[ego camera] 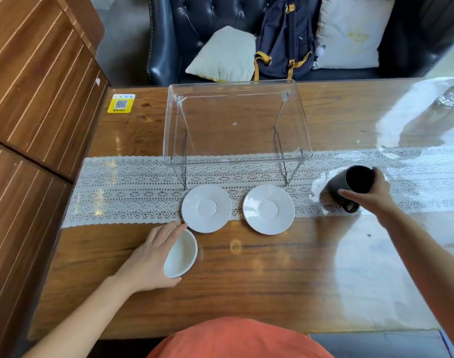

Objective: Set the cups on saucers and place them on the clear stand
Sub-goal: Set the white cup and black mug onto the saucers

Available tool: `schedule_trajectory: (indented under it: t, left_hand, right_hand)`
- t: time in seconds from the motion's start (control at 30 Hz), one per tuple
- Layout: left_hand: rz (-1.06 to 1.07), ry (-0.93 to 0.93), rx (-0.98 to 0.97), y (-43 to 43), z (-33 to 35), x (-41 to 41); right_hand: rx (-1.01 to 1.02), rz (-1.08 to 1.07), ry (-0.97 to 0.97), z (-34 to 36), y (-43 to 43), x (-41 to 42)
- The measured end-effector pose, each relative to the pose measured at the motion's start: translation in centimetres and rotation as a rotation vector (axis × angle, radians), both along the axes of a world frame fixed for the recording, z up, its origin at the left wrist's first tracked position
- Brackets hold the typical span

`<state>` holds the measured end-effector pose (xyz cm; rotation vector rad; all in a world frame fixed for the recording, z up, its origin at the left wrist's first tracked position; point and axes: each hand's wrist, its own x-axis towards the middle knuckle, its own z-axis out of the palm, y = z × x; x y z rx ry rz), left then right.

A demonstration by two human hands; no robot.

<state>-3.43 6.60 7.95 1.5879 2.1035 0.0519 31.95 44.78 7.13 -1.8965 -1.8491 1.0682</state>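
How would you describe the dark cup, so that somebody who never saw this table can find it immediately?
Start at the clear stand in the middle of the wooden table, then follow the white lace runner toward the right. There the right hand grips a black mug, tilted with its opening toward the camera. It is the only dark vessel; the other cup, in the left hand, is white.

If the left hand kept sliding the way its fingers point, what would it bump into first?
Most likely the near-left saucer. The left hand, wrapped around the white cup, points up and right, and its fingertips are almost at that saucer's rim. Whether they already touch is hard to tell.
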Motion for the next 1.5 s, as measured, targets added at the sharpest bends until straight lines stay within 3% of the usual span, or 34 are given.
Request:
schedule_trajectory:
  t: [0.3, 0.47, 0.63, 0.87, 1.2, 1.5]
  left_hand:
    - [0.036, -0.011, 0.108, -0.2, -0.6, 0.3]
    - [0.215, -0.166, 0.219, 0.2, 0.5, 2.4]
    - [0.244, -0.145, 0.299, 4.7, 2.3, 3.6]
    - [0.5, -0.041, 0.208, 10.9, 1.3, 3.9]
    - [0.544, 0.002, 0.154, 12.3, -0.9, 4.0]
    - [0.75, -0.066, 0.212, 13.0, -1.3, 5.7]
  right_hand:
    - [0.268, -0.083, 0.117, -1.3, -2.2, -0.3]
    - [0.357, 0.087, 0.238, 0.0, -6.9, -1.3]
    - [0.303, 0.288, 0.357, 2.2, -10.6, -5.3]
    - [0.212, 0.392, 0.256, 1.1, -12.9, -10.2]
    - [0.175, 0.398, 0.131, -0.6, -13.0, -11.4]
    - [0.175, 0.349, 0.132, -0.3, -14.1, -11.6]
